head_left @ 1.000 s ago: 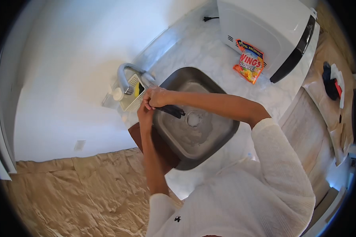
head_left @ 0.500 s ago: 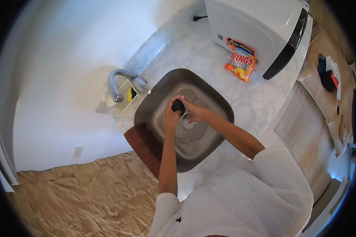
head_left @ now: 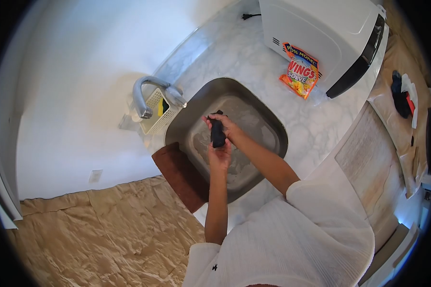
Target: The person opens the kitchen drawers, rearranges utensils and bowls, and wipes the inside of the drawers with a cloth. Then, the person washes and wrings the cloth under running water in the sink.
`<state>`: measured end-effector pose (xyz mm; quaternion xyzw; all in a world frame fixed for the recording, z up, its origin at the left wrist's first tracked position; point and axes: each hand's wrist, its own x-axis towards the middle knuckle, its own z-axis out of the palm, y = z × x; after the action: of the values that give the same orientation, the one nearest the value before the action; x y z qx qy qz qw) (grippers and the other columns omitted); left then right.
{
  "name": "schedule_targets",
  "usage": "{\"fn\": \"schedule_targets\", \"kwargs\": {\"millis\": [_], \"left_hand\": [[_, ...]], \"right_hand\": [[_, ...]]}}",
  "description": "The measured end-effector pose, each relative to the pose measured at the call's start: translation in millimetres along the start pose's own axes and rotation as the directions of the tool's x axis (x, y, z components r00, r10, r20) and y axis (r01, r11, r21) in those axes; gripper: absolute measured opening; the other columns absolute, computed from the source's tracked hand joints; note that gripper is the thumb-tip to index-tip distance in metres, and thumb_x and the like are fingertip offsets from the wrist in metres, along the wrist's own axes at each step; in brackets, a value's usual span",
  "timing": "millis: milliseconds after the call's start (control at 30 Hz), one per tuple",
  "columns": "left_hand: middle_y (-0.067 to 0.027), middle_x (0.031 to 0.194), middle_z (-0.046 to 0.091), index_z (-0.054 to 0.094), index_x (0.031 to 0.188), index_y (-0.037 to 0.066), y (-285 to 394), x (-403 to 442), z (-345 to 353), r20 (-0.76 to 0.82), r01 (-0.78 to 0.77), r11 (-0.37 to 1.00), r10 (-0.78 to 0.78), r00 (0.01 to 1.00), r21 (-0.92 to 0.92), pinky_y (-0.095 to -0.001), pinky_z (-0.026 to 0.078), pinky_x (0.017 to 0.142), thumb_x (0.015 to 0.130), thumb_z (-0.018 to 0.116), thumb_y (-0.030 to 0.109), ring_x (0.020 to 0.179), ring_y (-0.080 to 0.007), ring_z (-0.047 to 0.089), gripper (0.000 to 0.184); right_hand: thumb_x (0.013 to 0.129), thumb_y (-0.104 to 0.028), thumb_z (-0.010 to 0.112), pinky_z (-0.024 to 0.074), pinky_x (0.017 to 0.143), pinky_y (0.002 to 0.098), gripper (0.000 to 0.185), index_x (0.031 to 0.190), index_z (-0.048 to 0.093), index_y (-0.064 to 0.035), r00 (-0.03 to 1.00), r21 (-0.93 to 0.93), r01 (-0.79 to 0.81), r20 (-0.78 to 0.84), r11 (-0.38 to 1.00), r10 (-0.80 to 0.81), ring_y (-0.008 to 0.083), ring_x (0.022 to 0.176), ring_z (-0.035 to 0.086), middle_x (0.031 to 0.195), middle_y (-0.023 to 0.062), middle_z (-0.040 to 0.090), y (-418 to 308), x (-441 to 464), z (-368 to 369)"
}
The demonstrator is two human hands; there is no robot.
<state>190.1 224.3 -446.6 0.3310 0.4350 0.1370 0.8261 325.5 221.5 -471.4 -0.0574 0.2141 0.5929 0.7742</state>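
A wet-looking, bunched black sock-like cloth (head_left: 217, 134) is stretched lengthwise between my hands over the sink (head_left: 246, 179). My left hand (head_left: 220, 156) grips its near end from below, fingers closed around it. Around the upper part, my right hand (head_left: 229, 126) is wrapped, and a bit of the cloth sticks out past the fingers. Water and pale suds lie on the sink bottom beneath. A brown cloth (head_left: 179, 177) hangs over the sink's near left rim, beside my left forearm.
A chrome faucet (head_left: 140, 98) rises at the back left, by a white basket (head_left: 153, 125) holding a yellow-green sponge (head_left: 162, 107). An orange Wings Solve pouch (head_left: 300, 71) lies against a white appliance (head_left: 321, 36). Dark, white and red cloths (head_left: 403, 95) lie at the far right.
The black cloth was compact between my cupped hands and now is drawn out longer. My left hand has moved down toward me, my right hand has closed on the upper part.
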Motion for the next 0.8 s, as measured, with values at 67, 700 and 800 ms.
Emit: {"fn": "schedule_targets", "kwargs": {"millis": [67, 700, 800], "left_hand": [[-0.0106, 0.093, 0.052, 0.050, 0.100, 0.002, -6.6, -10.6, 5.2, 0.093, 0.001, 0.992, -0.013, 0.996, 0.126, -0.0304, 0.043, 0.071, 0.072, 0.062, 0.012, 0.086, -0.0256, 0.053, 0.032], [-0.0065, 0.089, 0.057, 0.047, 0.113, 0.003, 25.3, 0.1, 33.5, 0.225, -0.674, 0.675, 0.637, 0.737, 0.298, -0.0308, 0.037, 0.089, 0.083, 0.054, 0.012, 0.093, -0.0175, 0.052, 0.033], [0.0002, 0.066, 0.050, 0.050, 0.094, 0.004, 21.9, 8.2, 35.7, -0.013, -0.483, 0.833, 0.498, 0.867, -0.271, -0.0249, 0.043, 0.071, 0.087, 0.051, 0.019, 0.068, -0.0124, 0.051, 0.016]], "right_hand": [[0.075, -0.009, 0.062, 0.0455, 0.047, 0.0263, 0.018, 0.085, 0.048, -0.0037, 0.996, -0.008, -0.053, 0.077, 0.999, 0.054, 0.0164, 0.055, 0.052, 0.078, 0.0113, 0.055, -4.3, 3.6, -4.3], [0.086, -0.015, 0.050, 0.0471, 0.053, 0.0384, 0.033, 0.117, 0.039, -0.0184, 0.957, 0.000, 0.080, -0.278, 0.997, -0.077, 0.0199, 0.085, 0.059, 0.105, 0.0111, 0.054, 4.2, 11.5, -2.8], [0.084, -0.024, 0.055, 0.0453, 0.050, 0.0305, 0.033, 0.114, 0.043, -0.0195, 0.989, -0.008, 0.114, -0.092, 0.993, -0.114, 0.0123, 0.065, 0.057, 0.086, 0.0051, 0.056, 3.7, 2.9, -1.3]]}}
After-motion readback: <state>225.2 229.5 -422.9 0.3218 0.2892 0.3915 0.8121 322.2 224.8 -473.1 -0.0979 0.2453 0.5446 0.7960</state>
